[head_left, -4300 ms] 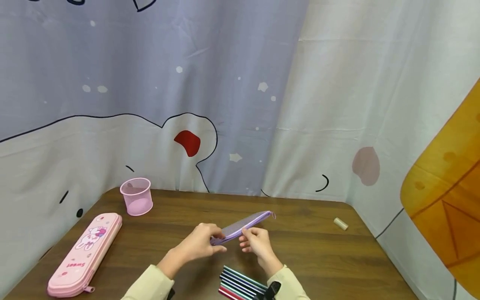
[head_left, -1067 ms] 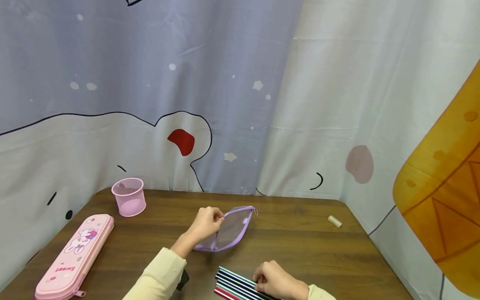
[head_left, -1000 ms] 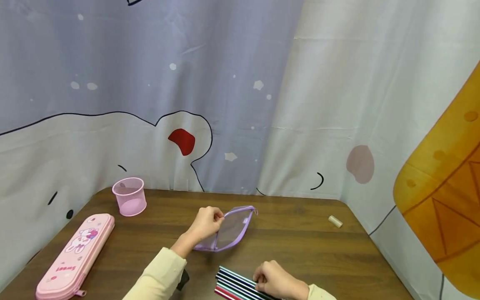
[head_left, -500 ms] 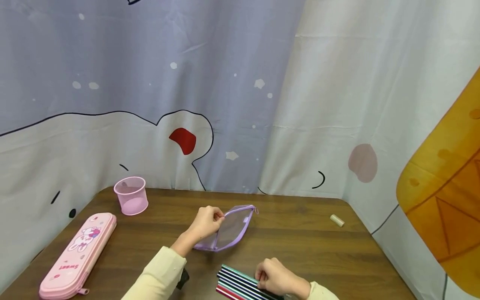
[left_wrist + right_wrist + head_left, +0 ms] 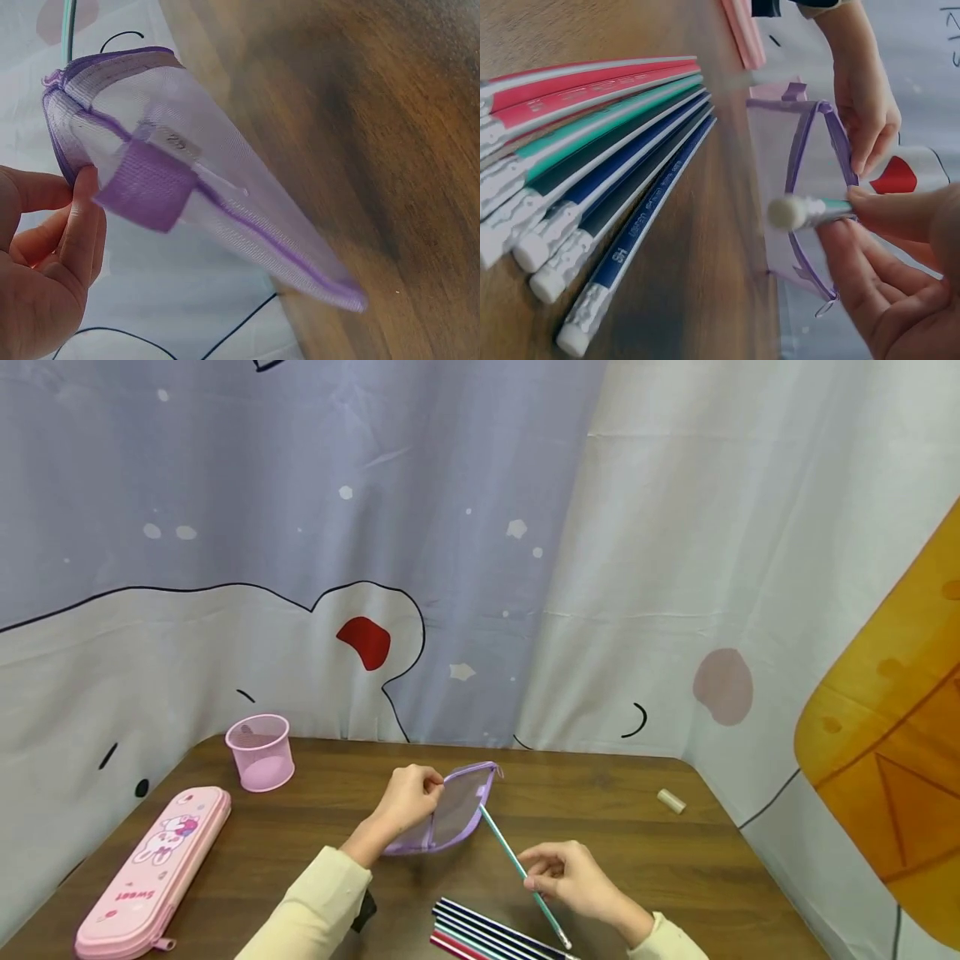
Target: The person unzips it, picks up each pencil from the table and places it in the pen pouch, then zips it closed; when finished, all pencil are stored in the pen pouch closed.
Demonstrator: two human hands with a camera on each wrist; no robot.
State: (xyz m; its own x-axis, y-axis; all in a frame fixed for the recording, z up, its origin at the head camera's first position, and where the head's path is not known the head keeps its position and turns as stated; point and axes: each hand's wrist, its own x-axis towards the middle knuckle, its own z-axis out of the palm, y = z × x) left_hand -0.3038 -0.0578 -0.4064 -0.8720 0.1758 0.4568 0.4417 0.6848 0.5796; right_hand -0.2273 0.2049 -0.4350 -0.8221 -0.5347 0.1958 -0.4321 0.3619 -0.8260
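Observation:
A purple-edged mesh zip pouch (image 5: 454, 814) is held up off the table, its mouth spread. My left hand (image 5: 408, 797) pinches the pouch's rim; the left wrist view shows thumb and fingers at the zip edge of the mesh (image 5: 217, 157). In my right hand (image 5: 577, 878) a teal pencil (image 5: 504, 842) is pinched between thumb and fingers. Its far end is at the pouch's opening and its white eraser (image 5: 786, 214) points back. Below lie several pencils (image 5: 480, 931) side by side, red, green, black and blue in the right wrist view.
A pink pencil case (image 5: 156, 872) lies at the left of the wooden table (image 5: 637, 860). Behind it stands a pink mesh cup (image 5: 260, 760). A small pale cylinder (image 5: 671, 801) lies at the far right. A printed curtain (image 5: 450, 527) hangs behind the table.
The right hand has lifted a teal pencil from the row and brought it up towards the pouch. Earlier, the pouch was opened; the left hand still holds it, shifted slightly left.

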